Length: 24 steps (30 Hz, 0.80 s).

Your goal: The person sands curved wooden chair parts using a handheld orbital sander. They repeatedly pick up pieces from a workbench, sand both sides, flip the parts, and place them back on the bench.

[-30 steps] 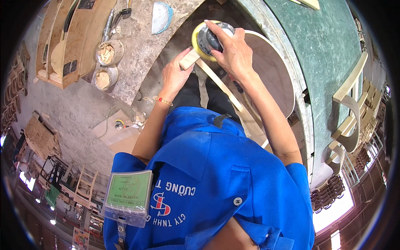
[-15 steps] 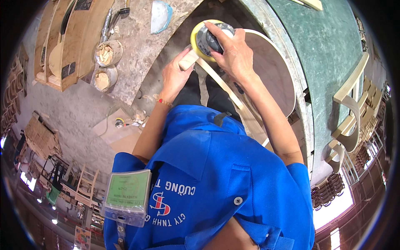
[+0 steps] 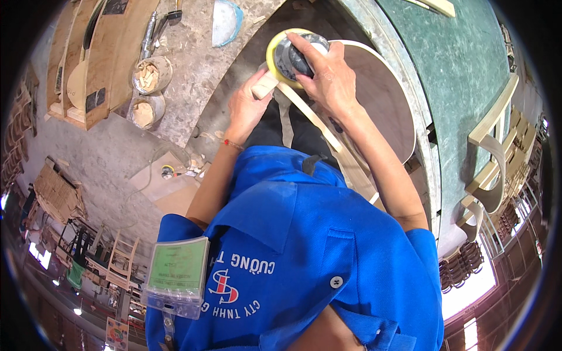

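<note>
My right hand point(image 3: 328, 73) is wrapped over the top of a round orbital sander point(image 3: 297, 57), black and grey with a yellow pad rim. The sander's pad edge meets the end of a pale wooden piece point(image 3: 265, 85). Around that end my left hand point(image 3: 247, 102) is closed, its thumb and fingers on the wood. A long narrow wooden bar point(image 3: 310, 115) runs from there down toward my right forearm; whether it is joined to the held end I cannot tell. The far side of the held end is hidden by the sander.
A round wooden panel point(image 3: 380, 93) lies right of my right hand, beside a green-topped table point(image 3: 468, 70) with curved chair parts point(image 3: 492, 146). On the left stand two buckets of wood pieces point(image 3: 151, 76), a wooden frame point(image 3: 114, 64) and a half-round pale blue piece point(image 3: 225, 23).
The sander has shifted very slightly left along the wood's end. Both hands keep their grip, and the rest looks the same.
</note>
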{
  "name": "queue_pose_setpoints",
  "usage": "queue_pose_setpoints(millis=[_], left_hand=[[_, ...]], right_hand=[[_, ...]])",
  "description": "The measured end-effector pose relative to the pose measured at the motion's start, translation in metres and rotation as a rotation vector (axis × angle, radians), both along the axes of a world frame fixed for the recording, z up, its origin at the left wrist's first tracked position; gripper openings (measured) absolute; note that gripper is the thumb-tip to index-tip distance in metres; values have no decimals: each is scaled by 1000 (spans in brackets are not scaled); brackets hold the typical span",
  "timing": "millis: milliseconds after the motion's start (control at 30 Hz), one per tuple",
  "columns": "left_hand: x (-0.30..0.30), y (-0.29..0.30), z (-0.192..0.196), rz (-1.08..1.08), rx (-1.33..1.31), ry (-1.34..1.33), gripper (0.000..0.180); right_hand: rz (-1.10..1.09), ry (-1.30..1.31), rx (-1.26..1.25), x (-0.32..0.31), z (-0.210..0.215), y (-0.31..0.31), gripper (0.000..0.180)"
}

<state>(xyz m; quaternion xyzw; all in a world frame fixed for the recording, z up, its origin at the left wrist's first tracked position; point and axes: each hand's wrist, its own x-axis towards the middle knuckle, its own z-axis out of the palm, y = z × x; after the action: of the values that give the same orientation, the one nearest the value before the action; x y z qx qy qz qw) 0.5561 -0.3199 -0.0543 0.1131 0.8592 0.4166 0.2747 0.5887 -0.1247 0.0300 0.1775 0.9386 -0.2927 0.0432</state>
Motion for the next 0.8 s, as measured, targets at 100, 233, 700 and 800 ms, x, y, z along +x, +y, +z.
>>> queue_pose_setpoints(millis=[100,233,700,800], left_hand=[[0,6,6,-26,-7,2,49],[1,-3,0,-47,11,43,50],[-5,3,1,-55,59,-1,53],[-7,5,-1,-59,57,-4,53]], right_hand=[[-40,-73,32,0,-4,21,80],[-14,-71,279,-25,0,39,82],[418,-220,81,-83,4,78,73],[27,62,214,-35,-6,57,77]])
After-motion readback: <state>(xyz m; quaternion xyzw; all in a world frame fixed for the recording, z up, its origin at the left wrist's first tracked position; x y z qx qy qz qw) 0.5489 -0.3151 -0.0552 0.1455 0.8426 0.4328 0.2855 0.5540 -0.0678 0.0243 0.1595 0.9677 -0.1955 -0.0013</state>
